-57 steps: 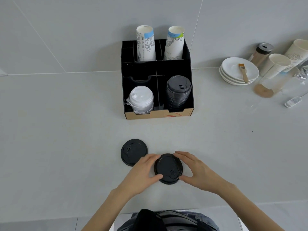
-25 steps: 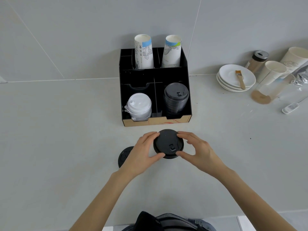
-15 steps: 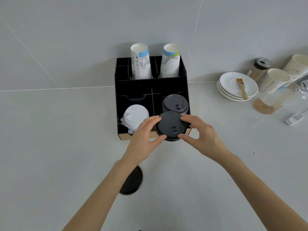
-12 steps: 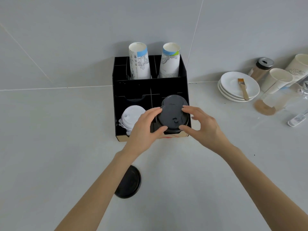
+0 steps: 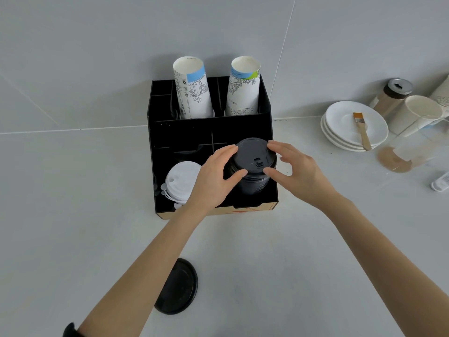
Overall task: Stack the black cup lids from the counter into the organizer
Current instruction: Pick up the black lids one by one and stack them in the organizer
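Between your fingertips point(image 5: 243, 173) sits a matt black plastic lid point(image 5: 254, 155), faintly sheened on top. Under your fingers, the stack of black lids point(image 5: 252, 183) looks ribbed. The organizer point(image 5: 209, 132) is matt black board with a raw brown cardboard front edge. Left of your left hand point(image 5: 213, 177), the white lids point(image 5: 182, 181) look like smooth plastic

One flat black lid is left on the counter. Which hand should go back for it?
Left, probably. The flat black plastic lid lies on the grey counter directly beside the left forearm, nearer the left hand than the right hand. Both now hold the top black lid on the stack.
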Motion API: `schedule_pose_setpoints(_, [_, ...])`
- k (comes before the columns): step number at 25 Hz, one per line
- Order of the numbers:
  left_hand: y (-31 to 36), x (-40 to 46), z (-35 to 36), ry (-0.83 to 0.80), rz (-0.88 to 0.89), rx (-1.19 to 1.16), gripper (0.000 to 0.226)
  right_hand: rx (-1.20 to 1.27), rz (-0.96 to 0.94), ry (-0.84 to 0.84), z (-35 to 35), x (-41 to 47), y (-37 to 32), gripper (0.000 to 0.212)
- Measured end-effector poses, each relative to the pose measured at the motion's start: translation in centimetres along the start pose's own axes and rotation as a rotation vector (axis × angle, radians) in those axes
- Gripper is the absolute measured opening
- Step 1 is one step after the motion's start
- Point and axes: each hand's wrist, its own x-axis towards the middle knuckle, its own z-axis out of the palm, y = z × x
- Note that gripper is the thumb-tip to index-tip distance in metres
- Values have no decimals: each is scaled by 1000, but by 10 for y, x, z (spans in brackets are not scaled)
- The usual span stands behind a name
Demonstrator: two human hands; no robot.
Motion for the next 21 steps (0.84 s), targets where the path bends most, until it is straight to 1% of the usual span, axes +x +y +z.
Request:
schedule_pose_setpoints(5, [-7, 4, 6, -42, -18, 39, 51, -43, 24, -46, 6, 5, 9, 50])
schedule_pose_setpoints(13, [-12, 3, 8, -35, -20, 54, 52, -118, -7, -57, 18, 3, 14, 52])
schedule_pose_setpoints(17, [-12, 2, 8, -22, -18, 72, 53, -112, 15, -44, 23, 0, 13, 52])
schedule_pose_setpoints(21, [-10, 1, 8, -49, -22, 97, 53, -118, 30, -7, 24, -6, 10, 52])
